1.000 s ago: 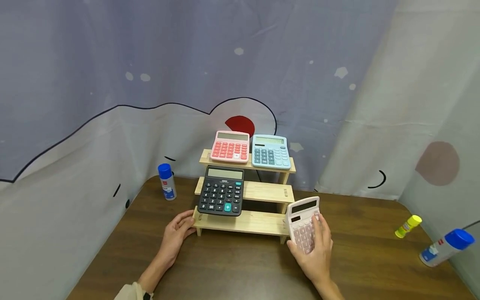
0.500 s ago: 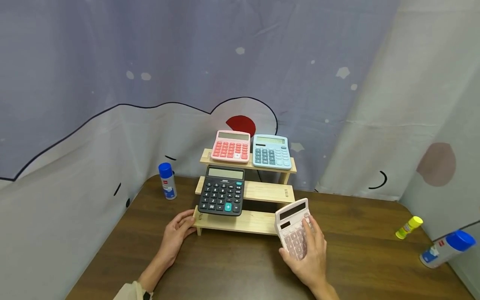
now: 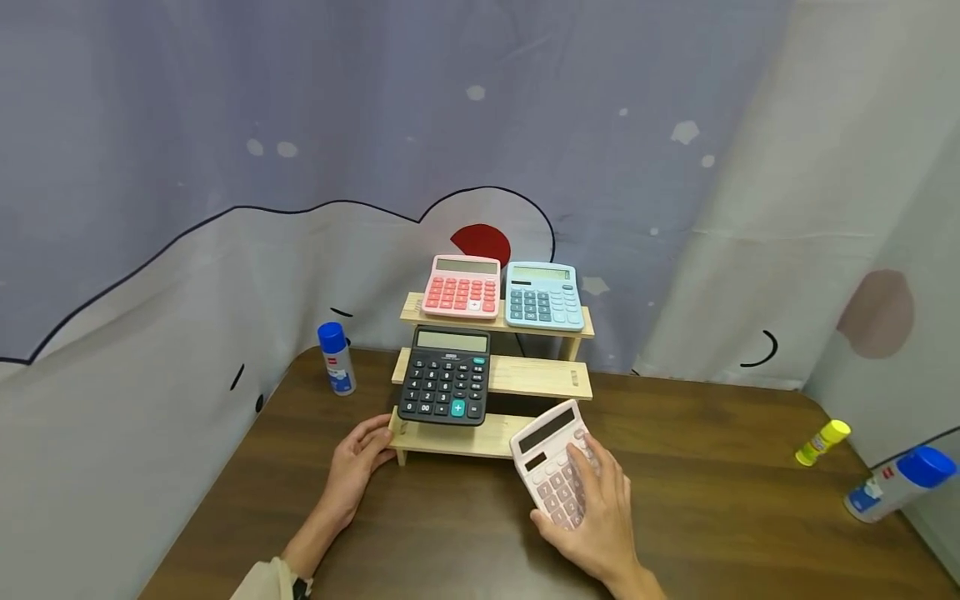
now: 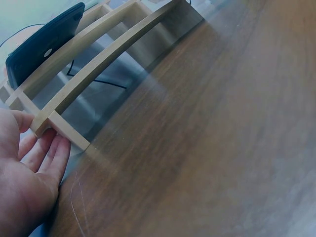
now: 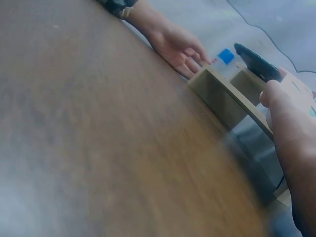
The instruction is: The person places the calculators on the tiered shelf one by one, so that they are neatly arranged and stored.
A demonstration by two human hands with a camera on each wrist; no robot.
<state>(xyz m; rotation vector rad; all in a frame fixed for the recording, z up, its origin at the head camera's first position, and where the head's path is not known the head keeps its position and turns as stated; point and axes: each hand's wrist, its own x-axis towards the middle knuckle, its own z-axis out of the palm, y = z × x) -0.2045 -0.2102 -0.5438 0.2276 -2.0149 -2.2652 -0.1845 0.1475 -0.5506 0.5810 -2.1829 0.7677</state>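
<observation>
My right hand (image 3: 600, 525) grips a pale pink calculator (image 3: 551, 454), tilted, in front of the right part of a three-step wooden shelf stand (image 3: 536, 377). The fingers lie over its keys, and the thumb is at its lower left edge. At the stand's left end, my left hand (image 3: 352, 475) holds the lowest shelf; in the left wrist view the thumb is at its top and the fingers (image 4: 47, 153) are underneath. A black calculator (image 3: 447, 367) leans on the middle step. On the top step stand a pink calculator (image 3: 462, 287) and a light blue calculator (image 3: 543, 297).
A blue-capped bottle (image 3: 337, 360) stands left of the stand. At the right of the brown table (image 3: 720, 500) are a yellow glue stick (image 3: 822, 442) and another blue-capped bottle (image 3: 896, 483), both tilted in view. A patterned curtain (image 3: 360, 117) hangs close behind the stand.
My right hand has carried the pale pink calculator leftward, from beside the stand's right end to before its lowest shelf, turning it a little counterclockwise. My left hand has stayed at the stand.
</observation>
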